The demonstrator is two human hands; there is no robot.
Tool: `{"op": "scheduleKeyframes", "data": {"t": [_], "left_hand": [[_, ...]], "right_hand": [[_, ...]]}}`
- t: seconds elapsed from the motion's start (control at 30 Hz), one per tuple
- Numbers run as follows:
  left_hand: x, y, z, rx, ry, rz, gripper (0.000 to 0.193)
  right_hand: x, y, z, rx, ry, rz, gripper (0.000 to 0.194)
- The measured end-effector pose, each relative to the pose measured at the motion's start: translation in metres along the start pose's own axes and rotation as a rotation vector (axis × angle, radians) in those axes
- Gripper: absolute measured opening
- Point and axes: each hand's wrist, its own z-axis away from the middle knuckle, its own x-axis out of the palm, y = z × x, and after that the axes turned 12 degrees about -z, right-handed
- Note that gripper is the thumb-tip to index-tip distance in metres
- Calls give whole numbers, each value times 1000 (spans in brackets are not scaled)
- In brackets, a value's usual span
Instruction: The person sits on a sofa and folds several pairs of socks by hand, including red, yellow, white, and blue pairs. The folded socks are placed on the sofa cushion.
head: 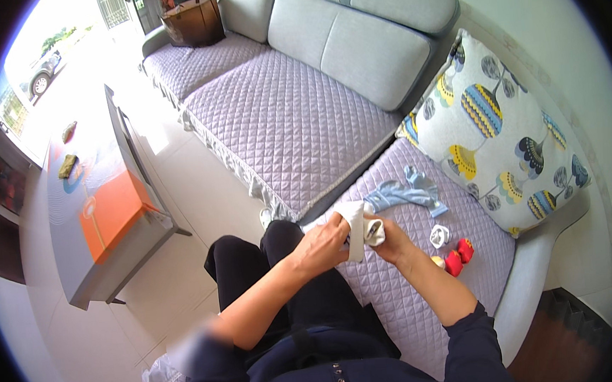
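Above my lap, both hands are on a white sock (355,230), partly rolled, with a dark patterned patch showing. My left hand (321,241) grips its left side, knuckles up. From the right, my right hand (392,242) holds the rolled end; the fingers of both hands partly hide the cloth. Just beyond them on the quilted sofa cover lies a light blue bundle of cloth (407,193), perhaps socks or gloves. Near my right forearm are a rolled white sock (439,236) and red rolled bundles (458,257). A pale yellowish bundle (438,261) shows beside the forearm.
A patterned cushion (499,140) leans at the sofa's right end, by the armrest (534,260). The sofa's long section (290,123) stretches away, with a brown bag (194,22) at its far end. To the left stands a low table (101,226) with a yellowish cloth (68,166) on it.
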Motion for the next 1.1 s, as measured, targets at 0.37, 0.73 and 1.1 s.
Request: {"op": "scheduleKeyframes", "data": {"t": [0.37,0.73,1.1], "left_hand": [[5,-19,7,-122,-74,551,48],[-17,-15,16,-298,-155,849,39],[1,0,9,-354,-240,987,45]], "right_hand": [[37,41,-4,-445,222,496,20],[42,20,27,-252,-20,740,10],[46,-33,50,-592,-474,1331,23]]}}
